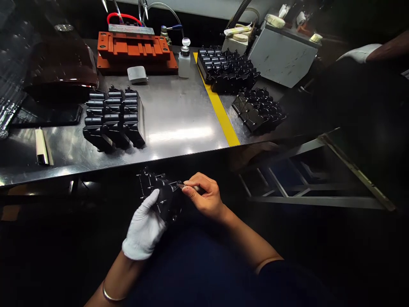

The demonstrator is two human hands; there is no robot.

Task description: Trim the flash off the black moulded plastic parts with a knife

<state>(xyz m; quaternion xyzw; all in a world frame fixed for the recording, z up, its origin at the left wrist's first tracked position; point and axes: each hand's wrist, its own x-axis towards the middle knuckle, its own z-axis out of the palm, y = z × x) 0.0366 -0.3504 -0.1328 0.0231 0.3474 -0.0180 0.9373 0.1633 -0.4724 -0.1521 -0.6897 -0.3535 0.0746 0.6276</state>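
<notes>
My left hand [144,228], in a white glove, is closed around a black moulded part [168,200] with small pins and posts sticking out of it. The part is held in the air below the bench's front edge. My bare right hand [204,195] pinches a small pointed tool [180,186], probably a thin blade. Its tip is at the upper right edge of the black part, though I cannot tell whether it touches. Most of the tool's handle is hidden in my fingers.
On the metal bench [172,106] stand black moulded parts [113,117] in rows at left, with more black parts [223,68] beyond a yellow strip [220,113]. An orange fixture [134,49], a pump bottle [184,59] and a grey machine [283,53] are behind. Another person's gloved hand [359,53] is at right.
</notes>
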